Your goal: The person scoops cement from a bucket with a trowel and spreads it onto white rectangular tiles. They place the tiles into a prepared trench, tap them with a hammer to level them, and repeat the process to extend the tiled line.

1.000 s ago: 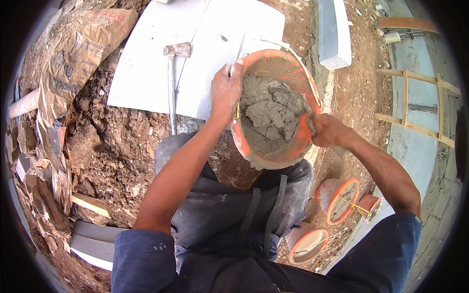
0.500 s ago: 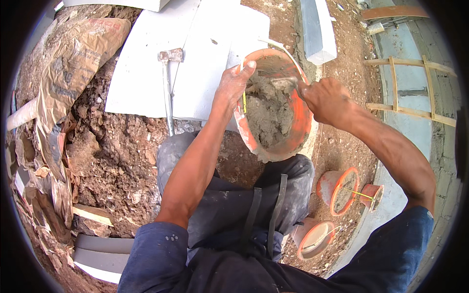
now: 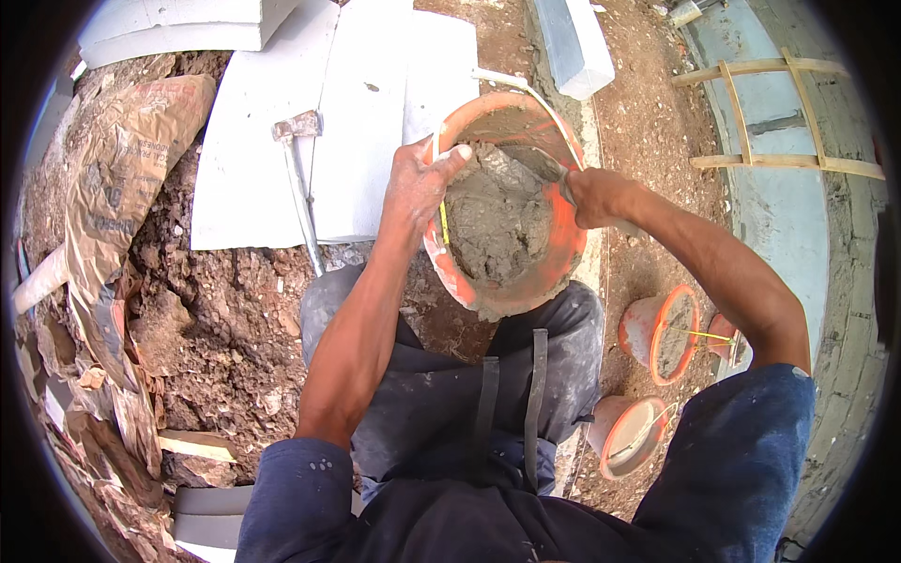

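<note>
An orange bucket [image 3: 570,230] smeared with cement leans toward me above my knees, its mouth facing up. Wet grey mortar [image 3: 493,230] fills much of it. My left hand [image 3: 414,188] is closed on the bucket's left rim, thumb over the edge and fingers outside. At the right side of the mouth, my right hand [image 3: 601,198] is wrapped round the handle of a trowel [image 3: 538,161]; the handle is mostly hidden in my fist. The trowel's blade lies inside the bucket against the mortar. The bucket's pale bail handle [image 3: 514,81] rests over the far rim.
A hammer [image 3: 302,202] lies on white foam boards [image 3: 253,103], left of the bucket. Further left are rough soil and a torn paper sack [image 3: 131,155]. More orange buckets [image 3: 640,330] stand at the right, near a wooden lattice [image 3: 739,113]. A pale block [image 3: 574,47] lies ahead.
The view has shifted, and the bucket with both hands sits slightly further left in it. My right hand has dropped a little along the rim, and the trowel blade shows more over the mortar.
</note>
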Available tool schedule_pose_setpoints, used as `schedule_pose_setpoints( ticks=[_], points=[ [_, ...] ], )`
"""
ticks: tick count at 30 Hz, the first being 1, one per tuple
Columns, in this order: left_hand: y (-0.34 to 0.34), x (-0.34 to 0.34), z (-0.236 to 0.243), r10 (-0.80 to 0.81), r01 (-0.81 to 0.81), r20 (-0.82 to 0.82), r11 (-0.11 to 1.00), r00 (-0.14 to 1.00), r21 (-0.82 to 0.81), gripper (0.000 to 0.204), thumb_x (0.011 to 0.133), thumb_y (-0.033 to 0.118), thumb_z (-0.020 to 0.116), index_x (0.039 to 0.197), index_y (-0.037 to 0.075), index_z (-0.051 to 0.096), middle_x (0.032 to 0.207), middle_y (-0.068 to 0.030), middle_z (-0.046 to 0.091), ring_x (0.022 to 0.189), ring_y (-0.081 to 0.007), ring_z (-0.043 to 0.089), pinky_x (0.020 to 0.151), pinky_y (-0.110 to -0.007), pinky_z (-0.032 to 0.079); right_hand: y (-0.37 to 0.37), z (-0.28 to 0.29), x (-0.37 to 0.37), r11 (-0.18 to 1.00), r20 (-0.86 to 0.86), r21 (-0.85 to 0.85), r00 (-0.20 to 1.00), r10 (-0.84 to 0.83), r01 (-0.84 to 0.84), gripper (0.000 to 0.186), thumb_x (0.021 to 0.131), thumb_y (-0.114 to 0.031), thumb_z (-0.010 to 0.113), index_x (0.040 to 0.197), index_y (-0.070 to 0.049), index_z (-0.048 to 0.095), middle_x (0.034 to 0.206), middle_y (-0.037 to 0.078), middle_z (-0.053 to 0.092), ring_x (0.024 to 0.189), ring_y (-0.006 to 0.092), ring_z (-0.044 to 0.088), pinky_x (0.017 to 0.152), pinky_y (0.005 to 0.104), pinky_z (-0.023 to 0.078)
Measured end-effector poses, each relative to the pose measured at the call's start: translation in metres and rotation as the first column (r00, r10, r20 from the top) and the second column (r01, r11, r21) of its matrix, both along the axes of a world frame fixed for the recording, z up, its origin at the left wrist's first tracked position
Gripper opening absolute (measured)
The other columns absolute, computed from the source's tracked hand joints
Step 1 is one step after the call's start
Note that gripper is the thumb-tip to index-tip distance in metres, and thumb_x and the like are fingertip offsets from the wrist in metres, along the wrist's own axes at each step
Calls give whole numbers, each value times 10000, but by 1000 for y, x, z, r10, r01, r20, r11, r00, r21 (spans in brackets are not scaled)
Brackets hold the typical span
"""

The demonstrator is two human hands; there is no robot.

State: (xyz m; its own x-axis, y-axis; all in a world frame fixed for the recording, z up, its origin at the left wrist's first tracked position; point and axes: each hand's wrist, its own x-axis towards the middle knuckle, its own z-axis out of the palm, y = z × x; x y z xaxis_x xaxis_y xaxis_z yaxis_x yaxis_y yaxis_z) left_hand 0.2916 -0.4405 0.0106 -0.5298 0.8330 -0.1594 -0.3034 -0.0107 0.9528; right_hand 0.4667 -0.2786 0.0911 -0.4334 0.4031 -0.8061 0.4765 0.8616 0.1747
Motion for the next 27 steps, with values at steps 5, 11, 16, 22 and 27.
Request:
schedule_pose_setpoints(
  ticks=[5, 11, 16, 22, 27],
  points=[
    [-11, -5, -2, 84, -83, 13, 995, 996, -56, 311, 884, 175, 660, 1141, 1, 675, 894, -58, 681, 790, -135, 598, 754, -314, 488, -63, 14, 60, 505, 151, -504, 648, -747, 700, 305, 749, -69, 677, 1008, 28, 550, 762, 97, 593, 595, 179, 604, 535, 329, 511],
    [-1, 7, -5, 61, -61, -24, 998, 998, 35, 310, 902, 234, 652, 1105, 2, 683, 848, -42, 657, 760, -120, 561, 731, -296, 469, -129, 11, 79, -377, 497, -755, 93, -863, 536, 282, 784, -103, 679, 1010, 10, 554, 709, 30, 536, 528, 113, 543, 449, 296, 466],
    [-2, 5, -2, -61, 45, -134, 992, 989, -117, 491, 883, 384, 669, 1158, -23, 662, 970, -121, 677, 926, -189, 620, 849, -354, 487, -135, 45, 47, -192, 315, -801, 126, -941, 568, 282, 786, -159, 700, 972, -14, 544, 714, 18, 525, 525, 108, 539, 455, 307, 479],
    [15, 11, -6, -60, 58, -100, 998, 993, -24, 542, 876, 416, 690, 1177, -33, 648, 1000, -126, 675, 950, -197, 622, 856, -354, 489, -99, 40, 74, 993, -219, 104, 975, -40, 64, 409, 701, -103, 676, 1049, 39, 514, 711, 221, 634, 680, 358, 655, 638, 447, 523],
    [19, -17, -6, -36, 39, 62, 998, 997, -41, 455, 893, 327, 681, 1186, -18, 637, 1079, -159, 658, 948, -198, 639, 805, -316, 528, -82, 46, 129, 898, -380, -44, 824, -420, 437, 388, 757, -142, 665, 1100, -23, 528, 719, 199, 654, 674, 333, 674, 657, 438, 530]
  ],
)
